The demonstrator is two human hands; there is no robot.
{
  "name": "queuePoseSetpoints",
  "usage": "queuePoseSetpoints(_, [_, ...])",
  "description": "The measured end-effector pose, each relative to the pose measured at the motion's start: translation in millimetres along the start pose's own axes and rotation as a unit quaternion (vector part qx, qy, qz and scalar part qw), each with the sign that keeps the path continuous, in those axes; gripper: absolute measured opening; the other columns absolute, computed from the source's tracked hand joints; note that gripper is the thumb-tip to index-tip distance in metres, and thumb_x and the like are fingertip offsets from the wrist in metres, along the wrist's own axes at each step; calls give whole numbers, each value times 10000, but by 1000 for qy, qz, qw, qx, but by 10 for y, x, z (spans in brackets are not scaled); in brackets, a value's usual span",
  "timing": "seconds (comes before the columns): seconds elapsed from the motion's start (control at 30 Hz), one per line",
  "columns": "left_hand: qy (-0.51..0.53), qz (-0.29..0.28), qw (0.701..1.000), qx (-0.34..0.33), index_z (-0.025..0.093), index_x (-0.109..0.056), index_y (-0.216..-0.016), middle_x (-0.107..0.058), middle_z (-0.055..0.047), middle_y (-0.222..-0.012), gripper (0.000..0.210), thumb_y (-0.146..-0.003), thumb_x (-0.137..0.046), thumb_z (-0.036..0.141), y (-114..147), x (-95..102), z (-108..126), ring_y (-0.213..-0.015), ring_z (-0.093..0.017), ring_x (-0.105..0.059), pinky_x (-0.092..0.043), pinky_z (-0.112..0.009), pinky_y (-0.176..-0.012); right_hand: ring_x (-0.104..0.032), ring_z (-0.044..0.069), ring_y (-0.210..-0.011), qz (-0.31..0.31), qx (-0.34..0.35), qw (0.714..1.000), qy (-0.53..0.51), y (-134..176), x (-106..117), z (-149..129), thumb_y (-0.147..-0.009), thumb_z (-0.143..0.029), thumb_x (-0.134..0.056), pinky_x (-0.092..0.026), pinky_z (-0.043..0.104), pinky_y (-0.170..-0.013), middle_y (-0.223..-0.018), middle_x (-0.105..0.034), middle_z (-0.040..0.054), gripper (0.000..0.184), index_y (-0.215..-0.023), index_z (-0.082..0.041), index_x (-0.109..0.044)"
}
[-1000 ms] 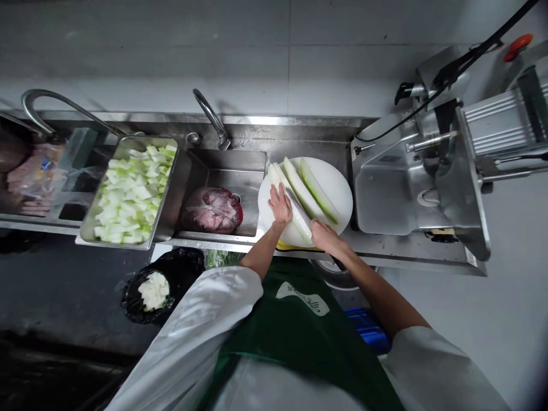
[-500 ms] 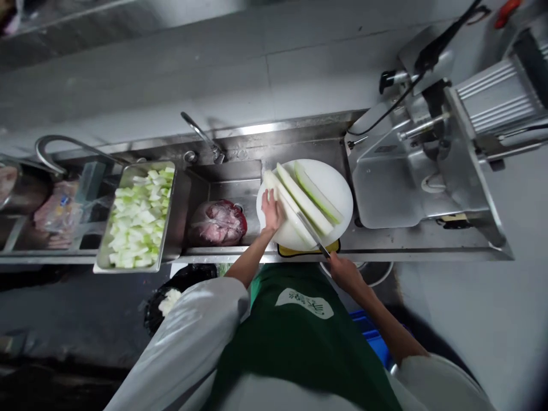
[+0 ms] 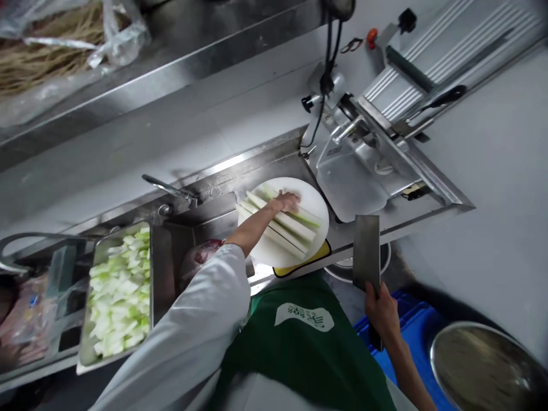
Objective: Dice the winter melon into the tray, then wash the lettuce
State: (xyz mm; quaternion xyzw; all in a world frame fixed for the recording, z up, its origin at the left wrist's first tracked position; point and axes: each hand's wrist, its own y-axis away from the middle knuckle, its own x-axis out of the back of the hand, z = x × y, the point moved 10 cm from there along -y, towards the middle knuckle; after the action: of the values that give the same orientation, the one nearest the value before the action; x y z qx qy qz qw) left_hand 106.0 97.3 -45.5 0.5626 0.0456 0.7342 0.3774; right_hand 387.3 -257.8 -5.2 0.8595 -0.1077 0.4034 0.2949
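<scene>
- Cleaver (image 3: 367, 248) and right hand (image 3: 382, 313) have swung off the board (image 3: 314, 197) to its right since half a second ago, and I have shifted the left hand (image 3: 287, 202) from the near-left strip across to the far side; my camera view has tilted too.
- Right hand: fingers closed round the cleaver's handle, the blade pointing away from me with its broad face showing, apart from the board.
- Left hand: palm down over the farther pale green strips (image 3: 299, 229), fingers bent; I cannot tell whether it grips one or only touches.
- The strips lie lengthwise, side by side, on the round white board, which sits on the counter (image 3: 387, 220) with a yellow mat (image 3: 325, 249) showing under its near edge.
- Left of the board I see bagged meat (image 3: 208, 251) in the sink (image 3: 214, 214), partly behind the sleeve (image 3: 205, 319), then a metal tray (image 3: 161, 268) heaped with cut pieces (image 3: 122, 291).
- Right of the board, on the counter, stands a metal slicer (image 3: 351, 182).
</scene>
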Motion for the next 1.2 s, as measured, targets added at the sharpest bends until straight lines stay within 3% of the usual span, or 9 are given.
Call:
queuePoseSetpoints(0.2, [-34,-85,993,-71,196,-722,-905,-741,-102,-1155,415,-736,-851,552,-113,-169,98,-1286,-309,-603,-306,-583,-1252,-648,268,-692,24,-75,995,-53,303,-71,411,-954,-426,-438,-362,323,-623,-753,-676,89,260,-948,-224,-601])
queuePoseSetpoints(0.37, [-29,-91,984,-153,198,-732,-1090,-697,-105,-1268,472,-806,-777,572,256,-250,138,-1263,-286,-621,-436,-427,-1187,-636,258,-693,29,-95,993,-61,304,-169,494,-952,-426,-440,-369,318,-625,-748,-668,82,261,-952,-219,-600])
queuePoseSetpoints(0.47, [-50,-106,977,-180,214,-622,-1398,-602,-151,-1467,768,-781,-758,650,605,-350,119,-1363,-336,-560,-360,-492,-1234,-624,244,-694,9,-75,996,-45,198,-241,382,-984,-421,-421,-347,307,-617,-758,-667,79,287,-980,-208,-612])
queuePoseSetpoints(0.53, [-81,-117,972,-187,252,-494,-1548,-424,-158,-1644,998,-700,-808,675,792,-446,114,-1546,-394,-339,-205,-570,-1287,-608,227,-678,-7,-50,999,-20,104,-282,249,-1010,-394,-421,-327,299,-622,-753,-664,73,274,-994,-200,-614])
queuePoseSetpoints(0.6, [-101,-116,973,-173,282,-450,-1588,-301,-149,-1712,1122,-616,-864,661,873,-520,90,-1614,-433,-140,-134,-620,-1282,-590,207,-657,-29,-22,999,18,5,-329,75,-1036,-354,-426,-302,290,-629,-748,-664,64,247,-1015,-193,-612])
queuePoseSetpoints(0.77, [-97,-65,977,-178,313,-501,-1559,-334,-162,-1695,1082,-596,-879,630,822,-551,53,-1590,-458,-206,-159,-611,-1274,-597,187,-660,-80,35,986,141,-237,-475,-421,-1088,-310,-401,-252,288,-633,-781,-693,77,258,-1056,-165,-611])
queuePoseSetpoints(0.87, [-114,-17,986,-117,272,-379,-1633,-293,-211,-1699,1199,-614,-859,685,822,-539,-113,-1561,-507,-231,-134,-651,-1260,-653,208,-725,-99,68,974,190,-409,-567,-711,-1104,-318,-369,-286,291,-648,-864,-725,114,285,-1119,-147,-597])
queuePoseSetpoints(1.07, [-65,75,987,126,181,-90,-1698,-317,-293,-1639,1277,-753,-709,777,1130,-589,-507,-1458,-525,-354,-277,-694,-1170,-732,287,-896,-130,135,945,269,-850,-736,-1252,-1115,-341,-272,-443,338,-761,-971,-743,177,383,-1217,-126,-572])
queuePoseSetpoints(1.2, [-26,85,983,161,182,-61,-1698,-304,-282,-1640,1226,-804,-654,775,1254,-660,-564,-1450,-497,-369,-302,-682,-1162,-747,319,-972,-142,206,913,323,-1173,-826,-1667,-1097,-254,-256,-494,380,-840,-1012,-744,219,382,-1243,-94,-570])
